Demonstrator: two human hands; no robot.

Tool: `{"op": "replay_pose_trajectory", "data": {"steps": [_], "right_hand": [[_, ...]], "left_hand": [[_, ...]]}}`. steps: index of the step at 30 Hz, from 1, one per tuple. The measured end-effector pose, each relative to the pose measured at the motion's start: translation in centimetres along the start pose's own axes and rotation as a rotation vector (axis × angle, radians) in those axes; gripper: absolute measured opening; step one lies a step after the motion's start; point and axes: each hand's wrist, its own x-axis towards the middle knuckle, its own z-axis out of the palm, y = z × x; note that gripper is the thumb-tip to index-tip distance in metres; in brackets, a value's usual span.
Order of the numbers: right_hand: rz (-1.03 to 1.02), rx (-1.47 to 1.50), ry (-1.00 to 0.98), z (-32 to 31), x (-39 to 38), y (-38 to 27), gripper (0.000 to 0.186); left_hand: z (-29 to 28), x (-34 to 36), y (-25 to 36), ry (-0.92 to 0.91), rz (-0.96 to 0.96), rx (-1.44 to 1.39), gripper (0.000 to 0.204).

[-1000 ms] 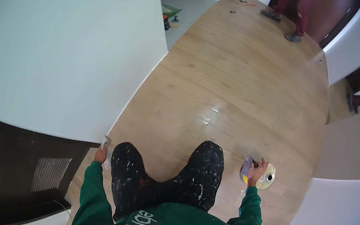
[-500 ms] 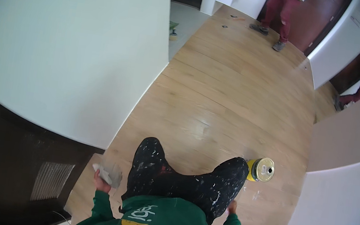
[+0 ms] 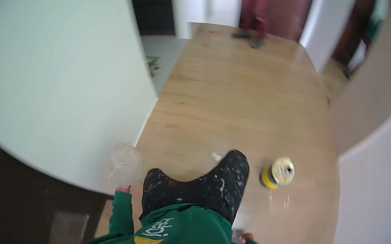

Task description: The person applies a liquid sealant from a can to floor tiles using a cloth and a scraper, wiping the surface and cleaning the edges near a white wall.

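Note:
My left hand is raised at the lower edge of the white wall. It is blurred and grips a pale pad that touches the wall. Only a small part of my right hand shows, low beside my right knee, near the wooden floor; its fingers are hidden. A yellow can with a pale lid lies on the floor to the right of my knee, apart from both hands. My black, paint-speckled trousers and green sweatshirt fill the lower middle.
Another person in dark red trousers stands at the far end of the floor by a doorway. A white wall closes the right side. Small green things lie on a grey floor past the left wall's corner. White flecks mark the floor near my knee.
My right hand let go of the yellow can, which now lies on the floor, and drew back beside my knee. My left hand rose along the wall with the pad. The view tilted forward.

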Motion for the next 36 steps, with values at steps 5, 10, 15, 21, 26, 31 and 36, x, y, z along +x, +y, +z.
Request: {"op": "replay_pose_trajectory", "data": {"steps": [5, 10, 15, 21, 26, 31, 36], "right_hand": [[0.188, -0.228, 0.641, 3.2, -6.2, -7.0, 0.053], [-0.182, 0.045, 0.960, -6.5, -5.9, -12.9, 0.051], [-0.557, -0.029, 1.112, -16.1, -6.2, -26.7, 0.060], [-0.542, -0.214, 1.091, -18.8, -3.5, -34.5, 0.069], [-0.414, -0.312, 1.132, -20.4, -1.5, -33.4, 0.061], [-0.408, -0.333, 1.053, -19.9, -3.0, -34.0, 0.057], [-0.267, -0.335, 0.912, -22.8, -2.6, -34.8, 0.059]], "left_hand": [[1.2, 2.2, -0.8, 0.044, 0.245, 0.363, 0.061], [3.5, 0.6, -4.4, -0.108, 0.396, 0.201, 0.059], [1.8, -1.3, -5.7, -0.326, 0.402, 0.249, 0.044], [0.4, -3.3, -6.9, -0.542, 0.262, 0.239, 0.042], [1.7, -5.6, -7.0, -0.498, 0.146, 0.182, 0.044], [1.4, -6.8, -8.1, -0.494, 0.058, 0.187, 0.045], [2.4, -6.9, -7.4, -0.474, 0.002, 0.181, 0.047]]}}
